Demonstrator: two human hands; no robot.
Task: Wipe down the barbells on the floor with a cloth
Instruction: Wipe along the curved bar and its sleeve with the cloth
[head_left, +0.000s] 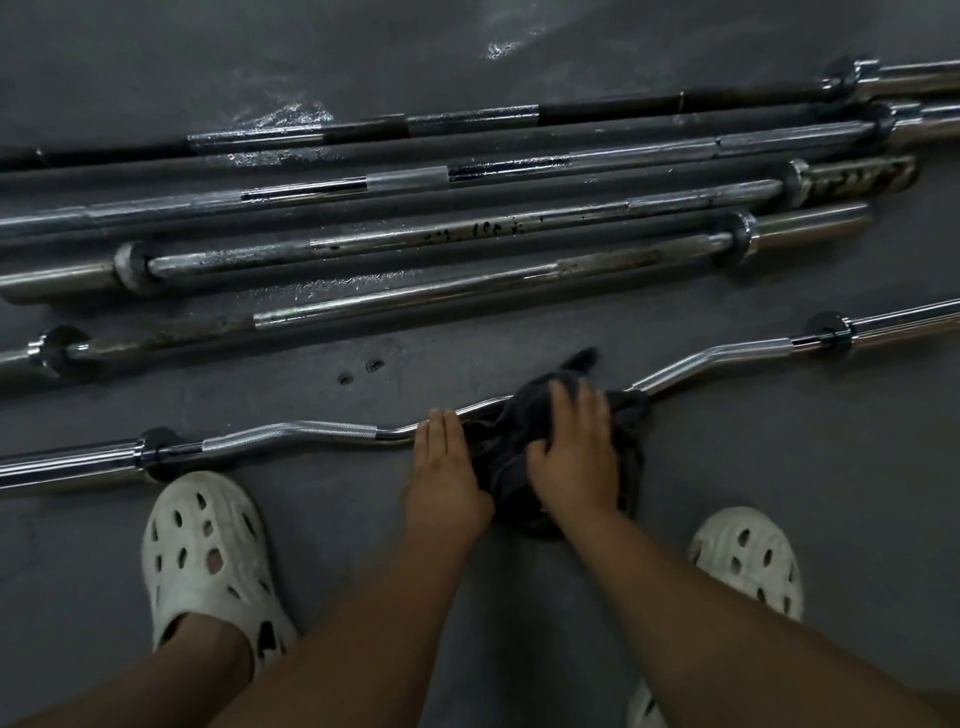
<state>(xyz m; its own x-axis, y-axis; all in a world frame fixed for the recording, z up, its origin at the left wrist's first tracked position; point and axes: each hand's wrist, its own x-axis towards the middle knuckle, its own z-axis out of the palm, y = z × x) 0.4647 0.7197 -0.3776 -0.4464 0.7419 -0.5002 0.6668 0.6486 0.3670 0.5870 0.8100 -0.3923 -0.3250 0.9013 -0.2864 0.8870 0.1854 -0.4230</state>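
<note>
The right hand (574, 452) lies on top of a bunched dark cloth (501, 467), its fingers bent over the bundle and its thumb dug into the folds, so it grips the cloth; the fingertips are blurred. The cloth is wrapped over the middle of a chrome curl bar (311, 430), covering the bar's central bend and spilling down onto the floor (779, 467) toward the person. Just beside it, the left hand (445, 467) rests flat with straight fingers held together, fingertips on the bar's shaft and the edge of the palm touching the cloth; it holds nothing. The curl bar lies across the floor nearest the person, its wavy knurled grip showing on both sides of the cloth and its collars and sleeves running out toward the left and right. A white perforated clog (208, 561) stands just behind the bar's left collar, and a second white clog (743, 561) stands to the right of the right forearm, apart from the bar. Farther out, four straight barbells (467, 234) lie side by side in roughly parallel lines, some shafts stained and one sleeve rusty. Wet shiny patches (291, 117) show on the floor around the farthest bars.
</note>
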